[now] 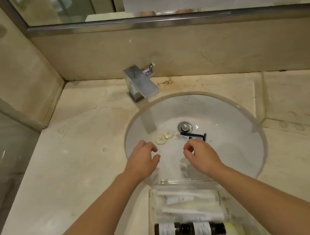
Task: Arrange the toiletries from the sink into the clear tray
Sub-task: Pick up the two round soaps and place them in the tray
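Both hands hover empty over the sink (220,110), fingers loosely curled: left hand (144,161) near two soaps (164,137), right hand (202,155) just short of the razor (195,135). Next, likely, pinch these and carry them to the clear tray (155,209) at lower centre.

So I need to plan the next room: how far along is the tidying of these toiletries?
Well along. The clear tray already holds white wrapped packets and two dark bottles. Both hands hover over the sink: the right hand nears the razor, and the left hand nears two soaps. Neither holds anything. Still in the basin: soaps, razor and a small tube.
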